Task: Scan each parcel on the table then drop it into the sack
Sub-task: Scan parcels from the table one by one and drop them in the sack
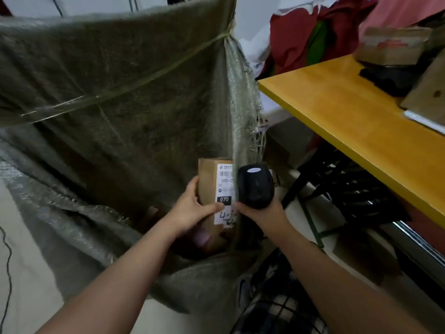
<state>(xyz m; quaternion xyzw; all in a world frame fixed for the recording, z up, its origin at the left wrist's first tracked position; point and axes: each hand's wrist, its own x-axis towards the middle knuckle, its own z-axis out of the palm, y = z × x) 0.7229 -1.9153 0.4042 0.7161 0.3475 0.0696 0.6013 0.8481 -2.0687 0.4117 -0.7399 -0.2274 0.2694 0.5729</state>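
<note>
Brown cardboard parcel (209,180) is gripped label-up by left hand (192,207) over grey woven sack (115,97) (drop-ready) while right hand (263,216) clasps black scanner (255,186).

Red cloth (286,37) lies heaped; a black cable (9,261) crosses the floor (21,273).

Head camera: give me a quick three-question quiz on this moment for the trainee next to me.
1. True or false: the cardboard parcel lies on the yellow table.
2. What does the right hand grip? A) tape roll B) black barcode scanner C) pen
3. Fill in: the black box on the parcel's label reads ___.
Key: 1 false, the left hand holds it at the mouth of the woven sack; 2 B; 3 070.
</note>
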